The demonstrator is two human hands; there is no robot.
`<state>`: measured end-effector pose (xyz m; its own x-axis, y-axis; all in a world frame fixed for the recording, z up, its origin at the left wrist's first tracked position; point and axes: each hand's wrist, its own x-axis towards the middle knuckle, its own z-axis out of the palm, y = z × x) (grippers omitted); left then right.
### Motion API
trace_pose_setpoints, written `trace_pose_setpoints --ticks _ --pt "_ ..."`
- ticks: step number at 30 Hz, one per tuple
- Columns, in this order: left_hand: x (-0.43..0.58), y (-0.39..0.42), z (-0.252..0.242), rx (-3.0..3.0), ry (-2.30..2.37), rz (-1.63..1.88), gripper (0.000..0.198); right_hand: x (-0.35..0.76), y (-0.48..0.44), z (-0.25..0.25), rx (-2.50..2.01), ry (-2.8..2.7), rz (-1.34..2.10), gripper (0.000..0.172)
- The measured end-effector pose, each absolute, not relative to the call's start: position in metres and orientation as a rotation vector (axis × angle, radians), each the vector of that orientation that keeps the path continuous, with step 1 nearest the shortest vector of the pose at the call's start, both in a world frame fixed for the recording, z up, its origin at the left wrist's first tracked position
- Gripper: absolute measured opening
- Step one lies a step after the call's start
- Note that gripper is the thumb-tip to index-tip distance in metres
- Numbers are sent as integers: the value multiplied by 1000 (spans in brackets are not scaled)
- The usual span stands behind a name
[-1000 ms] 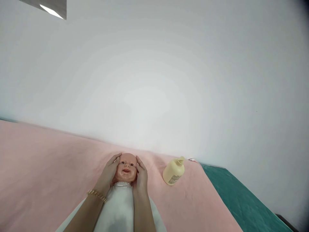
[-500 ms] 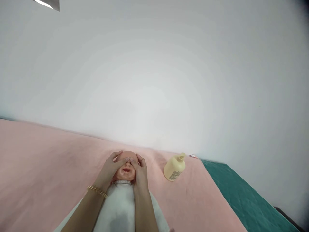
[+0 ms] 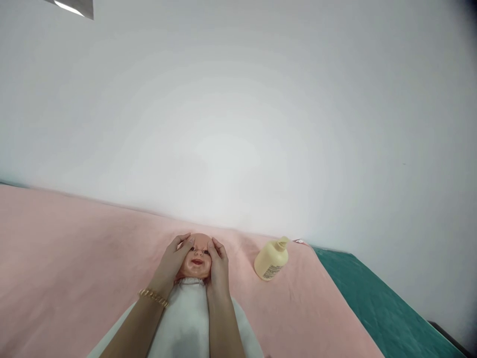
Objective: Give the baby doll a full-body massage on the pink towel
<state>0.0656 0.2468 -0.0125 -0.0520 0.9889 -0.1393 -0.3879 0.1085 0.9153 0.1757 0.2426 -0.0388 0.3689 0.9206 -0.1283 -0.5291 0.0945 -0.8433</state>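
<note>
A baby doll [image 3: 197, 263] in white clothing lies on its back, head toward the wall and face up. My left hand [image 3: 171, 262], with a gold bracelet on its wrist, wraps round the left side of the doll's head as I see it. On the opposite side my right hand [image 3: 219, 268] cups the head in the same way. Both thumbs rest by the outer corners of the eyes, and the other fingers curve along the sides of the head. The doll's eyes, nose and open red mouth show between my hands.
A pale yellow pump bottle [image 3: 271, 259] stands, looking tilted, to the right of the doll. Under both lies a pink sheet [image 3: 93, 263]. To the right a green surface [image 3: 387, 298] shows. A white wall [image 3: 231, 124] rises behind.
My thumbs have moved outward from the middle of the doll's brow to its temples, uncovering the eyes. The fingers stay at the sides of the head. The view has shifted slightly.
</note>
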Motion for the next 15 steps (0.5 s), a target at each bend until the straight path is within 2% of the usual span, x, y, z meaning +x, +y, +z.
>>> trace_pose_setpoints --ticks 15 --pt "66 252 -22 702 966 1373 62 180 242 -38 -831 -369 1271 49"
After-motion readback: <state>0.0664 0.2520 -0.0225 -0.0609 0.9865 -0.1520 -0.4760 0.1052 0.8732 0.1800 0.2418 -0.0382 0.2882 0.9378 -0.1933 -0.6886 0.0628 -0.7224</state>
